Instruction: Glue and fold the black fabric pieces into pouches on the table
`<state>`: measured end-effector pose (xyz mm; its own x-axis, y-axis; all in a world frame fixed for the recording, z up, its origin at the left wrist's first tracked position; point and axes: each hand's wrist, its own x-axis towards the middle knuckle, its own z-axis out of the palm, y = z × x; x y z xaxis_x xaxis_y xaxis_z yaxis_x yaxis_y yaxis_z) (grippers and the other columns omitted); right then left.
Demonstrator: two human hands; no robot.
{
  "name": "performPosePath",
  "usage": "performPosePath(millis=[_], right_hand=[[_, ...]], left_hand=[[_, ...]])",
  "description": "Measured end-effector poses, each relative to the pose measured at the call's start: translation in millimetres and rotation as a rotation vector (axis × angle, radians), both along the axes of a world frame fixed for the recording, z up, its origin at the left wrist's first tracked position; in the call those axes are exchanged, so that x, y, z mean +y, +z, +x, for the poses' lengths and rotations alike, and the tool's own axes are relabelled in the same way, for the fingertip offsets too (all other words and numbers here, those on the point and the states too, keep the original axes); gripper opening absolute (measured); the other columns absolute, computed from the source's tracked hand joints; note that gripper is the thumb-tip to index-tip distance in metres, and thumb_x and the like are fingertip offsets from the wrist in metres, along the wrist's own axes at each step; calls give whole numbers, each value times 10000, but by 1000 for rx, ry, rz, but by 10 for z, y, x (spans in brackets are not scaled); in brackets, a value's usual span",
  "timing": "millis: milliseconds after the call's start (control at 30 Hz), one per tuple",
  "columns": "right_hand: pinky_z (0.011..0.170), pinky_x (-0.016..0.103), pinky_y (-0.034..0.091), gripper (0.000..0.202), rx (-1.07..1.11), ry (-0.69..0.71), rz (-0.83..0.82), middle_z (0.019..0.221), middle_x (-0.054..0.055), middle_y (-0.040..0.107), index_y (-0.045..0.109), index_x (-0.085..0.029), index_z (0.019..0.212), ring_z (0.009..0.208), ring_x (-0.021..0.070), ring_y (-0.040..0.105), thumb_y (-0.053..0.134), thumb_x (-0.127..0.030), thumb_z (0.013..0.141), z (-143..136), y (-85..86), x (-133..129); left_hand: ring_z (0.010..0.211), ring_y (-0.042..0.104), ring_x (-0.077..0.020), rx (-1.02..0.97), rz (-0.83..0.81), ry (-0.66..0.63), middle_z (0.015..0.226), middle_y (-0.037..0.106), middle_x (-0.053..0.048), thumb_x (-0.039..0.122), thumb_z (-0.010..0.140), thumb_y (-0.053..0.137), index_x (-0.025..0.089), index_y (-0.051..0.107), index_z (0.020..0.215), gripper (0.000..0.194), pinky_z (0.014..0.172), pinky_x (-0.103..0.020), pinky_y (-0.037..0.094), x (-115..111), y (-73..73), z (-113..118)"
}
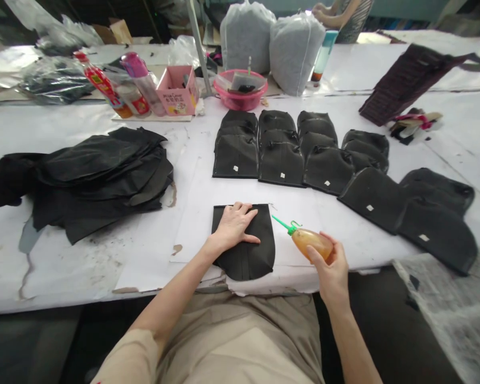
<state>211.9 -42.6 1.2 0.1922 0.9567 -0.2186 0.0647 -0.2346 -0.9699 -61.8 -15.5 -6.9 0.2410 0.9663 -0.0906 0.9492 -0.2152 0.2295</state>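
My left hand lies flat with fingers spread on a black leather-like piece, which has one straight edge and one rounded end. That piece rests at the table's near edge, rounded end towards me. In my right hand is a squeeze bottle of amber liquid, likely glue, with a long green nozzle. The nozzle tip points left, close to the upper right corner of the black piece; whether it touches cannot be made out. A small green cap loop hangs by the nozzle's base.
Overlapping rows of similar black pieces with small white tags spread behind and right. A loose heap of black material lies left. Farther back stand a pink box, bottles, a pink basket and stuffed bags. Another person's arm shows behind.
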Motion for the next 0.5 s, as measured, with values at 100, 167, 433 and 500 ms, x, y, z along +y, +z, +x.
performPosePath(millis=[100,167,433,500], right_hand=[[887,415,576,693,-130,65,83,1129,84,691,589,-216,1243,1007,275,686,877,-492,676,-31,44,127],[883,416,576,714,-207,103,114,1153,94,674,583,-210,1258,1010,276,682,865,-520,681,-54,80,207],[795,402,590,781,-398,194,198,1181,98,631,543,-214,1310,1000,271,667,837,-579,686,-126,101,483],[829,413,588,764,-433,202,249,1198,101,625,549,-213,1293,1017,271,663,845,-567,683,-141,105,531]], left_hand=[[1268,488,-330,9,-21,-19,1467,544,-123,730,673,792,215,581,1357,882,953,-427,420,21,18,34],[1276,477,-335,12,-33,-24,1481,534,-120,730,671,792,222,576,1361,883,950,-428,415,41,32,41],[1274,479,-334,-11,-27,-44,1479,543,-116,696,684,804,218,583,1345,845,925,-425,424,201,26,19],[1274,477,-341,-14,-31,-42,1479,543,-119,685,682,811,222,588,1339,834,927,-431,424,214,11,21]])
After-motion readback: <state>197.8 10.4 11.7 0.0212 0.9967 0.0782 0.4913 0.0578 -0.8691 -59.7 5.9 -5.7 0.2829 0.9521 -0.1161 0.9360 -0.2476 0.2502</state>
